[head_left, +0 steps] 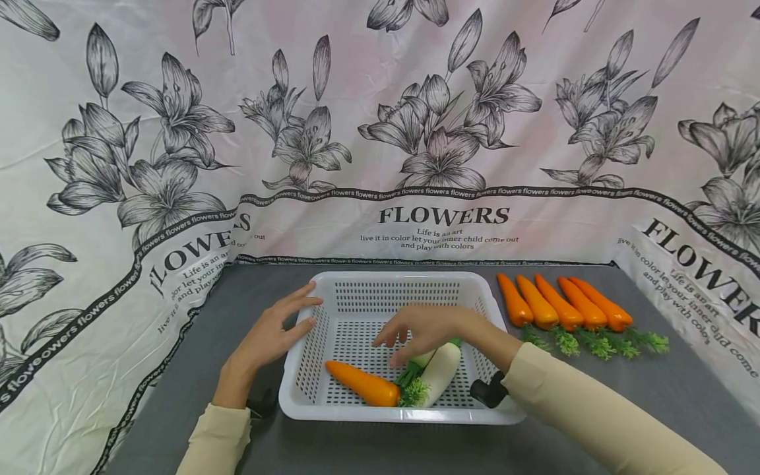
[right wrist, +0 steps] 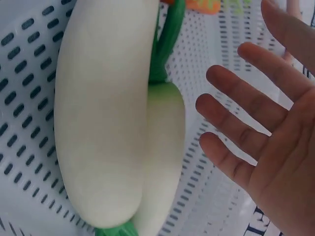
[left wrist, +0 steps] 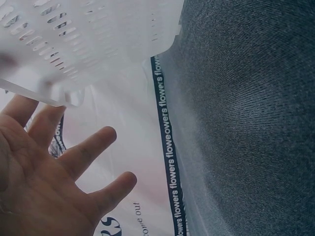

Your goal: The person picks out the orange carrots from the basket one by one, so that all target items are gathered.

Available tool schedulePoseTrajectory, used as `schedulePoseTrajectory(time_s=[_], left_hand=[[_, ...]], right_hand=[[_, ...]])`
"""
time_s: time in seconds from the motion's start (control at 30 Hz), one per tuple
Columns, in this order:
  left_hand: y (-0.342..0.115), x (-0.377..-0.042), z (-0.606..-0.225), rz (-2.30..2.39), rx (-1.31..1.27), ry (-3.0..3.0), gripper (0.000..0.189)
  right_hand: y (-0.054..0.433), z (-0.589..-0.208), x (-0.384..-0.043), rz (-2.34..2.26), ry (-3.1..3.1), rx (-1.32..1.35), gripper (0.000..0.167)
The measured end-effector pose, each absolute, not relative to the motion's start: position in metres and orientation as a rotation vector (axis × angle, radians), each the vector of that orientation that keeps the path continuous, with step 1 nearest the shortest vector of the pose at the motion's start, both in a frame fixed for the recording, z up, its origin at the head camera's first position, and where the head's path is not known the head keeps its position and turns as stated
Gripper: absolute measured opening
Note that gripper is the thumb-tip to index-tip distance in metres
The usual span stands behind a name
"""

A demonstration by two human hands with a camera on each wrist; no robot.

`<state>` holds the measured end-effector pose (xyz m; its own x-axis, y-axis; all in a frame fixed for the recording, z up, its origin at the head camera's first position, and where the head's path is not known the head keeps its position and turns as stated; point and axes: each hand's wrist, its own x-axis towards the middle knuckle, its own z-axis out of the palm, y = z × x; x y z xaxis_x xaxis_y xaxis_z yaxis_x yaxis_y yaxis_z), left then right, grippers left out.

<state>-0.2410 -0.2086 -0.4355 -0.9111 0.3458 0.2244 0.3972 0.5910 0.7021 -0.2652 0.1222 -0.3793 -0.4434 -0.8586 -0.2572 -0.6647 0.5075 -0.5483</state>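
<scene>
A white perforated basket (head_left: 297,389) stands in front of me. My left hand (head_left: 278,331) is at its left rim, with some fingertips over the edge; in the left wrist view other fingers spread outside the basket wall (left wrist: 113,44). Inside lie an orange carrot (head_left: 362,384) and two white radishes (head_left: 442,371) with green tops, side by side. Over the radishes hovers my right hand (head_left: 424,330), holding nothing. From the right wrist, the hand (right wrist: 275,123) shows loosely spread fingers, apart from the larger radish (right wrist: 106,113) and the smaller one (right wrist: 165,142).
Right of the basket, several carrots (head_left: 558,303) lie in a row on the grey table (head_left: 594,409), their leafy tops (head_left: 600,343) toward me. A flower-printed cloth (head_left: 439,224) hangs behind and along both sides.
</scene>
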Motion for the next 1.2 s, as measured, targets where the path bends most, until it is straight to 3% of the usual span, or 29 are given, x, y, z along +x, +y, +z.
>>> schedulePoseTrajectory(time_s=[0.9, 1.2], left_hand=[[-0.208, -0.241, -0.436, -1.197, -0.630, -2.749, 0.042], [-0.208, -0.241, -0.436, -1.202, -0.626, -2.750, 0.042]], right_hand=[[0.089, -0.404, -0.257, -0.360, 2.061, -1.039, 0.083], [0.087, -0.403, -0.255, -0.431, 2.013, -1.023, 0.085]])
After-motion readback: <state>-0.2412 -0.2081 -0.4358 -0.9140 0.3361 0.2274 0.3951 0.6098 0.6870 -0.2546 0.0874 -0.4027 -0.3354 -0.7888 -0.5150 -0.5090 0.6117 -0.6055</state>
